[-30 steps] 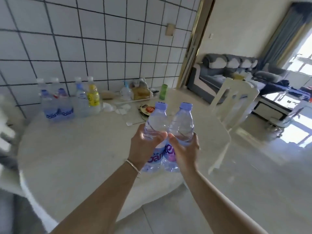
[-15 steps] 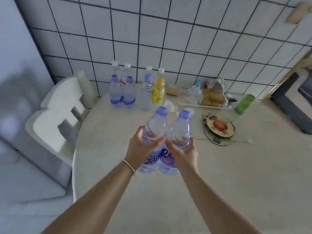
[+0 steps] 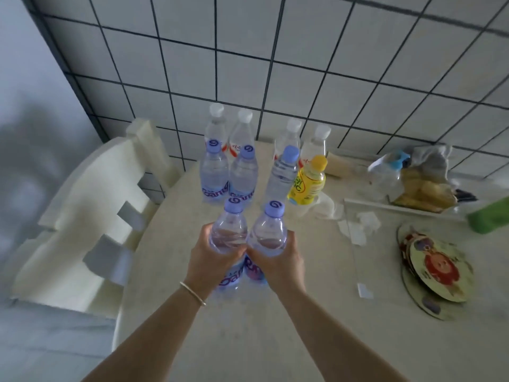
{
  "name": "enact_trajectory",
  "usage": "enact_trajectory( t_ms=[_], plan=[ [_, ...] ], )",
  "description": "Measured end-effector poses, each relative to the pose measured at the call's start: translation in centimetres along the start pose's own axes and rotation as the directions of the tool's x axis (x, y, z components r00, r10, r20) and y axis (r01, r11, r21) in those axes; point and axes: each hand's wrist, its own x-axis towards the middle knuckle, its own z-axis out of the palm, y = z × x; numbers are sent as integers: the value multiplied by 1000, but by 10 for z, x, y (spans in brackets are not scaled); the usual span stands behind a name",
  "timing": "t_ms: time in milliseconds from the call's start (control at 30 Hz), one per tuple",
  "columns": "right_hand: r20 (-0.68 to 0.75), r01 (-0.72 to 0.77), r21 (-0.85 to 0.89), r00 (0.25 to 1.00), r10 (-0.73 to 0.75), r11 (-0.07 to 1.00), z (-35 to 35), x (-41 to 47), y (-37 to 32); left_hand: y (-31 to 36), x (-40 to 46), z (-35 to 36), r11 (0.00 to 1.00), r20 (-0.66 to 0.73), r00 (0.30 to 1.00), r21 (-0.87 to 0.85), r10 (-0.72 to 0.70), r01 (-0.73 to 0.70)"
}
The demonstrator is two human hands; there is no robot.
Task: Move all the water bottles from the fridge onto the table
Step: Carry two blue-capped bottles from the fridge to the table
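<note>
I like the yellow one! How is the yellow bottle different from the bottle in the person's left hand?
The yellow bottle has a yellow cap and yellow label; the held bottle is clear with a purple cap and purple lettering. The yellow bottle stands on the table untouched, while the left hand grips the held bottle. The yellow bottle looks shorter and squatter. Both are capped plastic bottles.

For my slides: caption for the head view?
Both hands carry two water bottles toward bottles standing on the table.
</note>
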Motion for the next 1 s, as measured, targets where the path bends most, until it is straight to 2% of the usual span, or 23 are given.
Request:
enact_trajectory(
  t_ms=[200,300,567,667,833,933,1000],
  plan=[
    [47,70,-4,996,-70,998,37,52,-21,-13,64,-11,999,-20,1000,-42,1,-2],
    [43,99,-17,994,-98,995,54,70,-26,-15,85,-13,998,-81,996,-41,38,-41],
    [17,149,-36,989,-148,988,74,93,-23,-22,113,-9,993,-74,991,-29,109,-112],
    [22,161,-40,987,-161,986,73,93,-22,-26,113,-5,980,-148,970,-16,194,-198],
    [84,143,-46,987,-138,989,71,94,-21,-9,96,-8,974,-97,969,24,225,-224],
    [152,130,-66,981,-118,989,66,89,-20,-2,92,-11,973,-20,973,-31,229,-229],
    [175,130,-104,978,-110,986,56,77,-16,-3,88,-11,976,-26,977,-53,212,-213]
  ],
)
